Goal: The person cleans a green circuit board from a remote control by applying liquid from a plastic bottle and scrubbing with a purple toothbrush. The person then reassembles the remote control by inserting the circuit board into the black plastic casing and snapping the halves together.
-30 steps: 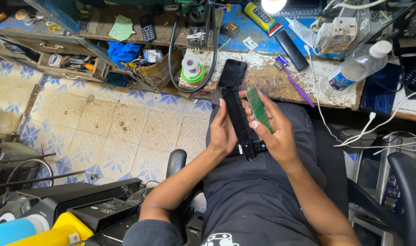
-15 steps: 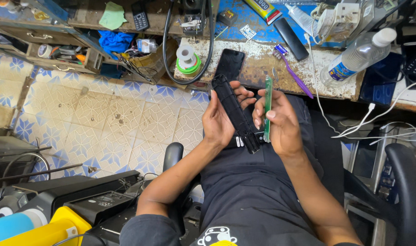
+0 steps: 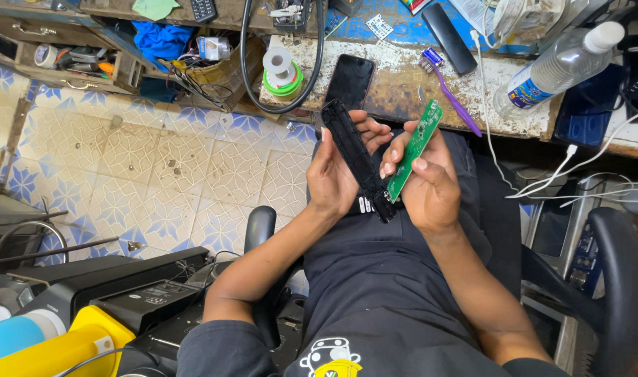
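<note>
Head view: circuit board point(image 3: 413, 150) in right-hand grip point(image 3: 427, 185)

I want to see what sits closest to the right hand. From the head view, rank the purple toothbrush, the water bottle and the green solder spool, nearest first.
From the right hand:
1. Purple toothbrush, just above on the bench.
2. Green solder spool, upper left.
3. Water bottle, upper right; nearly as far as the spool, hard to separate.

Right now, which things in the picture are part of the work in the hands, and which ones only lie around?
In hand:
- left hand holds the long black plastic casing
- right hand holds the green circuit board

Lying about:
- black phone on the worn bench
- purple toothbrush
- clear water bottle
- solder spool
- black remote
- white cable
</note>
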